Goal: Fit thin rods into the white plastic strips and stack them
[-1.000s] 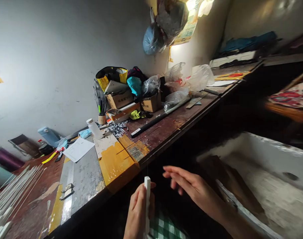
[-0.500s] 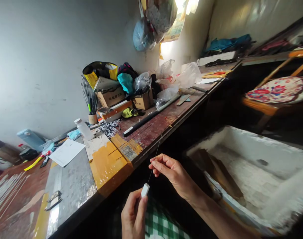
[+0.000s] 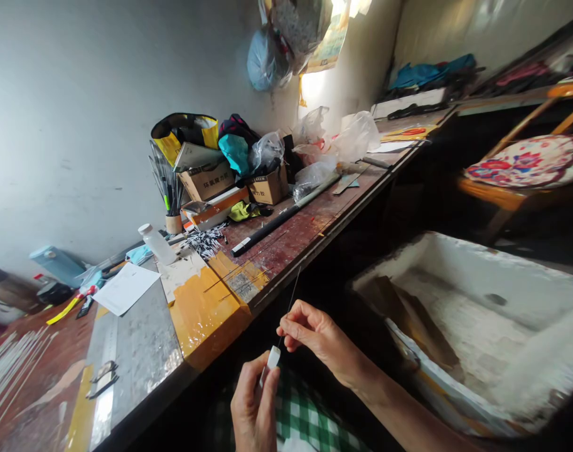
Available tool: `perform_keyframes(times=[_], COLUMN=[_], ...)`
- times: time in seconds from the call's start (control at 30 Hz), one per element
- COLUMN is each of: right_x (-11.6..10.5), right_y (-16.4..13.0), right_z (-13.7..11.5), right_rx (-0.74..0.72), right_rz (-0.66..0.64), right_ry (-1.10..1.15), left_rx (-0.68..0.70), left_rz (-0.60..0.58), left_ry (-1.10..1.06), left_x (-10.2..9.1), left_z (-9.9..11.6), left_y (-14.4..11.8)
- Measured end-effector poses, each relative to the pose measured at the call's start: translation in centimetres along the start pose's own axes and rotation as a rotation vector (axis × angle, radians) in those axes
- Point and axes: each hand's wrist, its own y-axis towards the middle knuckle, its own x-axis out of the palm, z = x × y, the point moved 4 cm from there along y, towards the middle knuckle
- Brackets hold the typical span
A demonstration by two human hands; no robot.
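Note:
My left hand [image 3: 254, 408] grips a small white stick-like piece [image 3: 272, 358], held upright below the bench's front edge. A thin dark rod [image 3: 291, 300] rises out of its top end. My right hand [image 3: 317, 336] pinches that rod just above the white piece, thumb and forefinger closed on it. Both hands hover over my lap, which shows green-and-white checked cloth [image 3: 299, 422].
The long wooden workbench [image 3: 295, 242] carries yellow tape patches [image 3: 211, 314], a metal ruler [image 3: 108, 351], paper [image 3: 125, 287], a white bottle [image 3: 157, 244], a black bar [image 3: 277, 223], cardboard boxes [image 3: 211, 182] and plastic bags. White rods [image 3: 8, 370] lie far left. A white foam box [image 3: 474, 326] stands at right.
My right hand went from open near the white piece to pinching the thin rod, then slid down closer to the piece. The view shifted slightly.

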Motion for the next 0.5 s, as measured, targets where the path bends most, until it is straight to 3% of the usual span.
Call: perform_keyframes(times=[0.27,0.5], right_x=[0.1,-0.5], right_y=[1.1,1.1], right_z=[-0.6,-0.9], right_rx=[-0.025,-0.049], right_rz=[-0.048,0.068], right_ry=[-0.031,-0.093], left_rx=[-0.002,0.050], left_rz=[-0.032,0.148], left_ry=[0.040,0.049], left_x=[0.1,-0.6], left_z=[0.0,-0.2], left_y=[0.6,-0.5])
